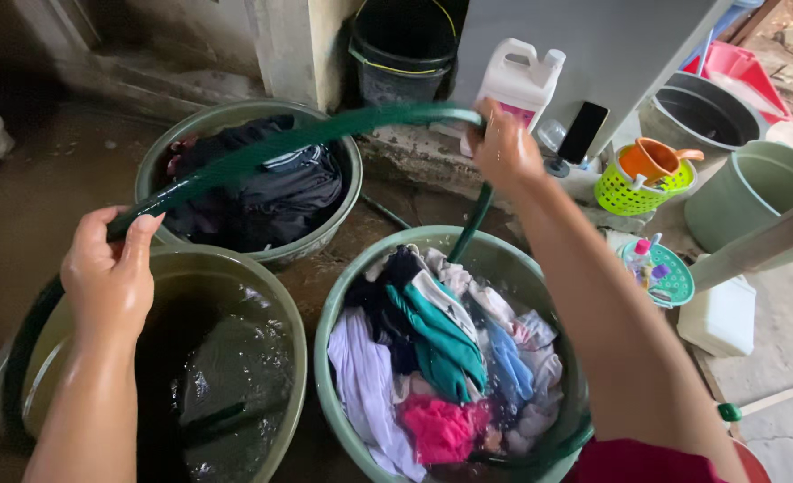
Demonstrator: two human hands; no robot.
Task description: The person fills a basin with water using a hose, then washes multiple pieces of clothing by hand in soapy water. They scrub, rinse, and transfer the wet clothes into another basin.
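Note:
A green garden hose [280, 143] arches between my two hands. My left hand [110, 268] grips it above a green basin [294, 313] of dark water with soaked cloth. My right hand [504, 148] holds the hose where it bends down into a second green basin [325, 358] piled with mixed clothes [441, 358] in white, teal, blue and pink. The hose end dips behind these clothes at the basin's far rim.
A third basin [347, 161] of dark clothes stands behind. Farther back are a black bucket [401, 45], a white jug [522, 80], a phone [582, 132], a lime basket [633, 192] with an orange cup and a pale green tub [754, 197]. The floor is wet concrete.

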